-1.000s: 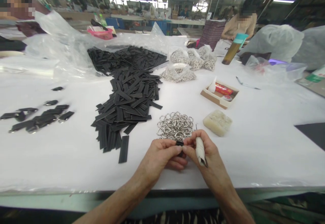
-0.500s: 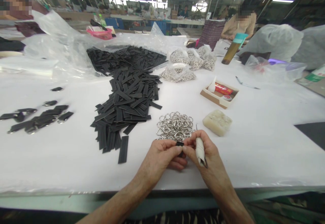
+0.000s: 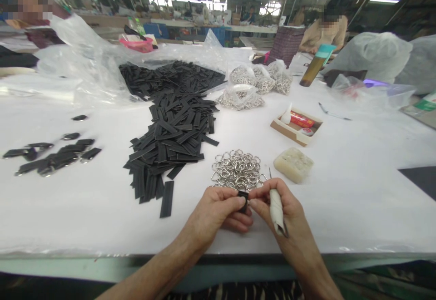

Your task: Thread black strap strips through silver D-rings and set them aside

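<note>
My left hand (image 3: 218, 207) pinches a short black strip (image 3: 243, 195) between thumb and fingers, at the near edge of a pile of metal rings (image 3: 236, 168). My right hand (image 3: 288, 209) is closed, with an awl (image 3: 276, 209) lodged in it; the awl's handle is wrapped in whitish tape and its thin tip points away from me. The right thumb and forefinger meet at the right edge of the strip. Whether a ring sits in the strip is hidden by my fingers. Left of my hands spreads a large heap of flat black strips (image 3: 170, 141).
Black tabs with metal rings (image 3: 61, 159) lie at the left. To the right are a yellowish block (image 3: 293, 164), a small box (image 3: 289, 134) with a red tube, a pen (image 3: 334, 111) and a bottle (image 3: 316, 66). Bagged rings (image 3: 240, 98) stand farther back. Co-workers sit beyond.
My right hand has shifted slightly right, its fingertips now at the strip's edge, and more of the black strip shows. The awl moved with it. The view has shifted slightly.
</note>
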`<state>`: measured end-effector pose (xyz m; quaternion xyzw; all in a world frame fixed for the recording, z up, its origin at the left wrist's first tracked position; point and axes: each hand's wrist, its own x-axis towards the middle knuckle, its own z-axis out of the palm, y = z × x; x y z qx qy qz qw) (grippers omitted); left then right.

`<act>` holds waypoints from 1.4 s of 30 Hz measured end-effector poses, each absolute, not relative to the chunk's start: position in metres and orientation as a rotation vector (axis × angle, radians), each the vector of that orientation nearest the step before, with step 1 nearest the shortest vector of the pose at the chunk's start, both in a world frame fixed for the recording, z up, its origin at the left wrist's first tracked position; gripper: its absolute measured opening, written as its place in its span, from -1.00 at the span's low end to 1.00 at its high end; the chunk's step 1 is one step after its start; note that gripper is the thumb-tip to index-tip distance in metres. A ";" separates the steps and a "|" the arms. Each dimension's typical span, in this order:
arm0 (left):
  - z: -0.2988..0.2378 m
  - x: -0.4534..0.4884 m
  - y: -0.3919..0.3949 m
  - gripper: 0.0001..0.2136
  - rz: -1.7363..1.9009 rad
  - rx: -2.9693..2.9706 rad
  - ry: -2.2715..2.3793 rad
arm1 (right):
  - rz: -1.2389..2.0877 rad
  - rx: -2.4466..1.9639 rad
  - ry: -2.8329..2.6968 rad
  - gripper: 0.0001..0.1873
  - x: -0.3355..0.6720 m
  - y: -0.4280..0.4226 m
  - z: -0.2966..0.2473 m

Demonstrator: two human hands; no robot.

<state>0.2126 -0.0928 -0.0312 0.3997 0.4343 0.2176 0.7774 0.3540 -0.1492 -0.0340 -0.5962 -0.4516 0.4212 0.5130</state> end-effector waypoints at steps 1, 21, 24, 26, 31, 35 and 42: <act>-0.031 0.213 -0.093 -0.84 0.474 0.863 0.939 | 0.989 -1.454 -1.079 -0.82 0.355 -0.150 -0.033; -0.028 0.227 -0.085 -0.80 0.430 0.839 0.918 | 0.457 -1.719 -0.804 -0.59 0.423 -0.161 -0.022; -0.027 0.234 -0.083 -0.78 0.438 0.828 0.917 | 0.387 -1.705 -0.799 -0.66 0.425 -0.154 -0.021; -0.025 0.238 -0.083 -0.79 0.446 0.823 0.918 | 0.336 -1.714 -0.800 -0.65 0.426 -0.151 -0.022; -0.026 0.243 -0.084 -0.81 0.449 0.822 0.901 | 0.280 -1.699 -0.803 -0.67 0.431 -0.145 -0.026; -0.028 0.242 -0.084 -0.80 0.441 0.801 0.877 | 0.213 -1.699 -0.835 -0.69 0.434 -0.141 -0.029; -0.028 0.239 -0.084 -0.81 0.443 0.773 0.878 | 0.205 -1.715 -0.883 -0.69 0.436 -0.134 -0.032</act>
